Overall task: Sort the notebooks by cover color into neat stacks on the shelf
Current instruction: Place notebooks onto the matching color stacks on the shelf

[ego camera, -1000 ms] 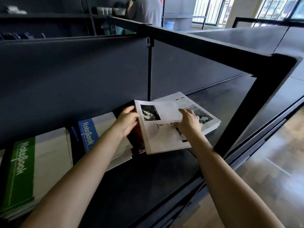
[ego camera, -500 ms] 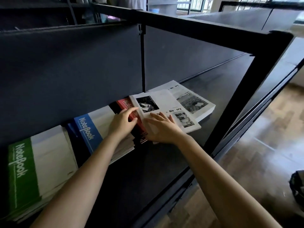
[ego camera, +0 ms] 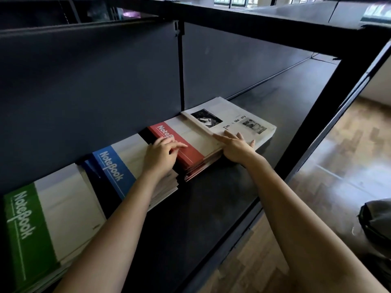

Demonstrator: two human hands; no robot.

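Note:
Several notebook stacks lie in a row on the black shelf (ego camera: 211,199). From left to right they are a green-covered stack (ego camera: 27,229), a blue one (ego camera: 114,166), a red one (ego camera: 190,142) and a white stack with black-and-white photos (ego camera: 239,121). My left hand (ego camera: 160,155) rests on the red stack, fingers loosely bent on its cover. The straight fingers of my right hand (ego camera: 234,146) press against the front left corner of the white stack, where it meets the red stack.
A black upright post (ego camera: 330,98) of the shelf frame stands right of the white stack. The shelf's dark back panel (ego camera: 84,85) is close behind the stacks. A dark bag (ego camera: 376,225) sits on the wooden floor at the right.
The top white notebook went from my right hand onto the white stack. The red cover is now uncovered. My right hand slid to that stack's front left corner; my left hand stayed on red.

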